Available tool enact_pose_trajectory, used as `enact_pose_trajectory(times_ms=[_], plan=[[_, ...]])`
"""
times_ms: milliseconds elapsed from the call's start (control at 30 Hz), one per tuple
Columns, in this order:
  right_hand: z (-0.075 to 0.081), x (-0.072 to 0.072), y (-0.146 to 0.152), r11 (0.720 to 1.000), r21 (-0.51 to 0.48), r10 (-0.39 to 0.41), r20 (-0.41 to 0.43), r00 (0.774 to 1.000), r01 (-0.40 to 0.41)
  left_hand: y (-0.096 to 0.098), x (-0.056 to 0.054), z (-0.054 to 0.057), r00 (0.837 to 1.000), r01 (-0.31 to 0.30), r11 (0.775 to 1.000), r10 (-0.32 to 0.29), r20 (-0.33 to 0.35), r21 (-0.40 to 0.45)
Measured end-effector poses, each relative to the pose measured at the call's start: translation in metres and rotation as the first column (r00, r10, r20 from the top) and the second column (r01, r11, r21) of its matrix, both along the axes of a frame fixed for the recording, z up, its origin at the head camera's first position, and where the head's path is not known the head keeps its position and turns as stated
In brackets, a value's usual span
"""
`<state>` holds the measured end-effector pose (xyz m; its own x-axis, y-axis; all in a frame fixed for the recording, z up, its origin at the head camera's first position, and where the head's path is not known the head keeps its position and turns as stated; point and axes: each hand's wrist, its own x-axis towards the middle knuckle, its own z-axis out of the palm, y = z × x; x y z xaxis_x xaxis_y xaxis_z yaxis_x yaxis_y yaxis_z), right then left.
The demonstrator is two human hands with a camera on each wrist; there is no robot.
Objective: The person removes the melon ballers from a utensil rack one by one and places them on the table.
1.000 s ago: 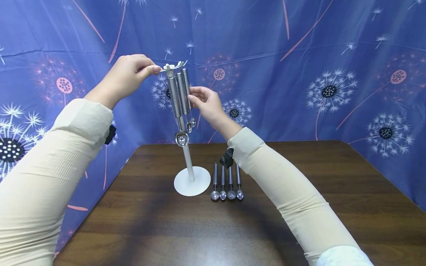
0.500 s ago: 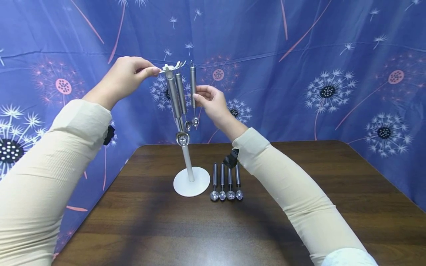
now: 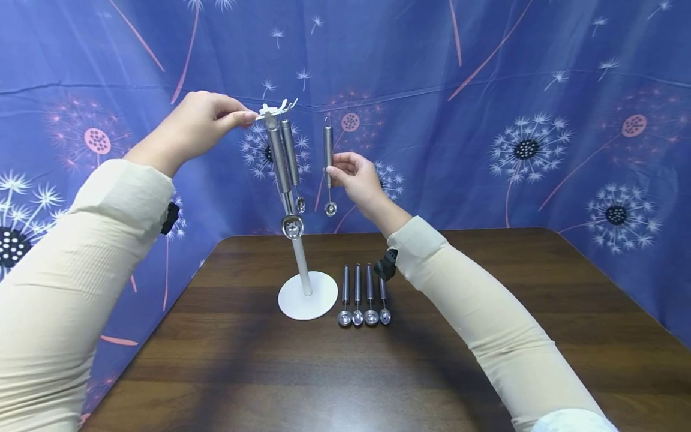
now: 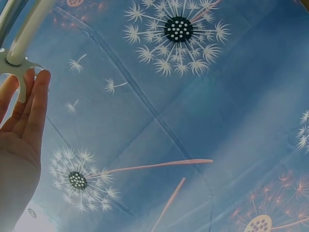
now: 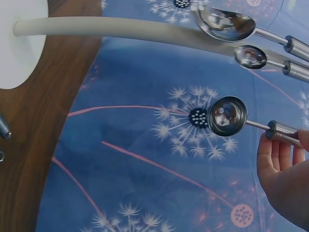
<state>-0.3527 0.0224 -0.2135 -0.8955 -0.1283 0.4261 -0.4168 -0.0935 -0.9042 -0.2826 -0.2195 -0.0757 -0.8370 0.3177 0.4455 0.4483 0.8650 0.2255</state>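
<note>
My right hand point(image 3: 358, 180) pinches the steel handle of a melon baller point(image 3: 328, 144) between thumb and fingers, upright in the air right of the white stand point(image 3: 302, 264). In the right wrist view the melon baller's round bowl point(image 5: 228, 116) points away from the fingers. My left hand point(image 3: 207, 123) pinches an arm of the hook rack point(image 3: 276, 110) at the stand's top. From that rack hang a large scoop point(image 3: 278, 156) and a smaller melon baller point(image 3: 290, 153), bowls down. The left wrist view shows my left fingers point(image 4: 36, 104) at the white hooks from below.
Several similar steel scoops point(image 3: 358, 288) lie side by side on the brown wooden table point(image 3: 248, 360), right of the stand's round base point(image 3: 318, 306). A blue curtain with dandelions point(image 3: 410, 72) hangs behind the table and along its sides.
My right hand has lifted the melon baller off its hook and carried it right and slightly down, apart from the rack. The left hand keeps its grip on the rack.
</note>
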Motion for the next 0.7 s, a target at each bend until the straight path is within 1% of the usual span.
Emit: enact_pose_trajectory(times_ms=[200, 367, 500, 700], plan=[[-0.012, -0.003, 0.003, 1.000, 0.003, 0.001, 0.023, 1.000, -0.001, 0.000, 0.003, 0.003, 1.000, 0.018, 0.999, -0.017, 0.017, -0.036], [-0.019, -0.006, 0.006, 1.000, -0.002, -0.003, 0.028, 1.000, 0.003, -0.001, 0.003, 0.003, 0.999, 0.026, 0.998, -0.025, 0.024, -0.052], [-0.024, -0.009, 0.010, 1.000, 0.004, -0.003, 0.031, 1.000, 0.002, -0.002, 0.002, 0.003, 0.999, 0.024, 0.999, -0.023, 0.022, -0.035], [-0.030, -0.011, 0.020, 0.999, 0.052, -0.011, 0.060, 0.998, 0.008, -0.003, 0.002, 0.004, 0.999, 0.025, 1.000, -0.025, 0.036, -0.009]])
